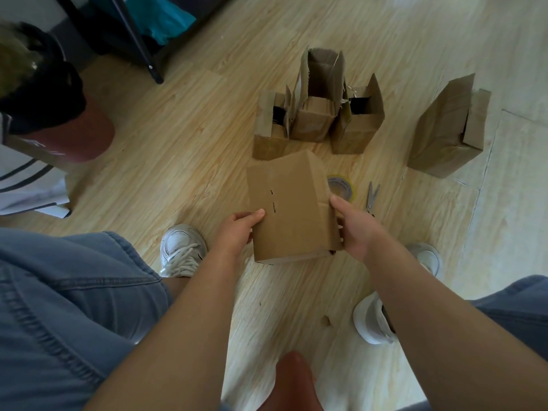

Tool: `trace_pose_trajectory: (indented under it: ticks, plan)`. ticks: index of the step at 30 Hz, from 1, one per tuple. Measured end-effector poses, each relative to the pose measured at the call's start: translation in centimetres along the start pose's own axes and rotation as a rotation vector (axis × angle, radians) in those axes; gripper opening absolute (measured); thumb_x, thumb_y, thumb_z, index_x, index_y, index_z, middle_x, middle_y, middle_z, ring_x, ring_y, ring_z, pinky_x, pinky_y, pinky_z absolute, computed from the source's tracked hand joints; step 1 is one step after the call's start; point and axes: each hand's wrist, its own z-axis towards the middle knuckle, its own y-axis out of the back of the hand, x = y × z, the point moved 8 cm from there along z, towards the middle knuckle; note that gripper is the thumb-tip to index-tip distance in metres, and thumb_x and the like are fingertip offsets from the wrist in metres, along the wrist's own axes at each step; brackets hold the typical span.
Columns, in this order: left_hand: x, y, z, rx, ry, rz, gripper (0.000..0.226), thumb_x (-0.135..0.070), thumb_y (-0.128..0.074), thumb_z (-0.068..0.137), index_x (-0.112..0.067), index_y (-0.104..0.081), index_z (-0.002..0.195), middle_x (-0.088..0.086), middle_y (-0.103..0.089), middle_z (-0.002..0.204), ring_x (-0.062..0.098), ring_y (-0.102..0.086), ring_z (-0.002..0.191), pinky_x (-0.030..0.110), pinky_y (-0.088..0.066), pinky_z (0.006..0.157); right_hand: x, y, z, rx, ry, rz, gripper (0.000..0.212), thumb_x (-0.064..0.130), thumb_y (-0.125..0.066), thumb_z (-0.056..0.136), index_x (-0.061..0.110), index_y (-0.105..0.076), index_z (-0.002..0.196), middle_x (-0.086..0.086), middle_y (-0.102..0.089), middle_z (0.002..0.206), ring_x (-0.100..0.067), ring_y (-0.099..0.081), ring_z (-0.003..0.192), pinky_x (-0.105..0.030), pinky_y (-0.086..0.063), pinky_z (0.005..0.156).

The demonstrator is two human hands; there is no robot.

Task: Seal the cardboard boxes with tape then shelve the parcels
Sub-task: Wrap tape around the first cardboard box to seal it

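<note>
centre of frame: a person crouches over a wood-grain floor, holding one cardboard box off the floor with both hands. the face turned to the camera looks closed, with two small dark marks near its left edge. no tape shows on that face.

left hand: grasping the box's left edge, thumb laid on the top face, fingers wrapped under. right hand: grasping the right side, thumb up on the edge, fingers curled round a creased side flap.

just right of the held box, on the floor: tape roll, partly hidden behind the box corner. scissors lie beside it, further right, blades pointing toward the top of the frame.

upper centre: three open boxes stand close together, flaps up, unsealed. right of frame: a fourth box stands apart, one flap raised.

upper left: dark legs of a shelf frame, some way from the boxes.

step in hand, as a judgement: the sealing stage, on the first box or an early one. the box is being turned or positioned, and its flaps held shut, before taping. shelving has not begun.

next move likely calls for setting the box down with the seam upward and keeping one hand pressed on the flaps. the right hand is nearest the roll and scissors, so it would have to let go and reach for them. the creased side flap may spring open once released.
</note>
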Motion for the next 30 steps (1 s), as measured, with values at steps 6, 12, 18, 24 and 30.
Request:
trace_pose_trajectory:
  ticks: [6, 12, 18, 24, 30]
  plan:
    - [-0.7, -0.6, -0.2, -0.082, -0.129, 0.287, 0.041, -0.032, -0.067, 0.092, -0.017, -0.06, 0.13, -0.001, -0.065, 0.12, 0.016, -0.061, 0.097, 0.03, -0.043, 0.082, 1.3, -1.0, -0.1, 0.007, 0.1, -0.183, 0.042, 0.03, -0.064, 0.096, 0.054, -0.058, 0.13, 0.01, -0.058, 0.137, -0.022, -0.053, 0.126, -0.051, -0.042, 0.109]
    - [-0.9, -4.0, -0.4, 0.108, -0.125, 0.273, 0.039, -0.018, -0.052, 0.101, -0.018, -0.054, 0.141, 0.005, -0.065, 0.119, 0.022, -0.061, 0.101, 0.034, -0.051, 0.086, 1.0, -3.7, -0.7, 0.058, 0.186, -0.358, 0.057, 0.005, -0.067, 0.093, 0.032, -0.054, 0.142, 0.007, -0.062, 0.12, -0.002, -0.06, 0.098, -0.017, -0.049, 0.078]
    - [-1.3, -3.2, -0.5, 0.023, -0.202, 0.303, 0.045, -0.015, -0.064, 0.094, -0.018, -0.056, 0.138, 0.0, -0.066, 0.108, 0.023, -0.064, 0.105, 0.041, -0.052, 0.095, 1.5, -3.4, -1.1, 0.001, 0.209, -0.409, 0.056, 0.001, -0.063, 0.094, 0.029, -0.053, 0.141, 0.012, -0.058, 0.118, -0.007, -0.058, 0.102, -0.013, -0.043, 0.069]
    - [-2.7, -3.8, -1.5, -0.048, -0.392, 0.59, 0.071, -0.02, -0.069, 0.09, -0.032, -0.035, 0.151, 0.002, -0.052, 0.135, 0.019, -0.056, 0.117, 0.038, -0.048, 0.096, 1.0, -3.4, -1.0, -0.181, 0.311, -0.664, 0.066, 0.011, -0.071, 0.091, 0.033, -0.044, 0.147, 0.002, -0.05, 0.136, -0.019, -0.055, 0.118, -0.028, -0.045, 0.082]
    - [-2.9, -3.4, -1.1, -0.092, -0.438, 0.578, 0.078, -0.023, -0.068, 0.091, -0.033, -0.025, 0.155, 0.005, -0.048, 0.138, 0.02, -0.054, 0.119, 0.033, -0.047, 0.091, 2.2, -4.3, -0.9, -0.148, 0.393, -0.74, 0.066, -0.001, -0.061, 0.089, 0.032, -0.05, 0.145, 0.005, -0.055, 0.142, -0.013, -0.056, 0.119, -0.021, -0.046, 0.082]
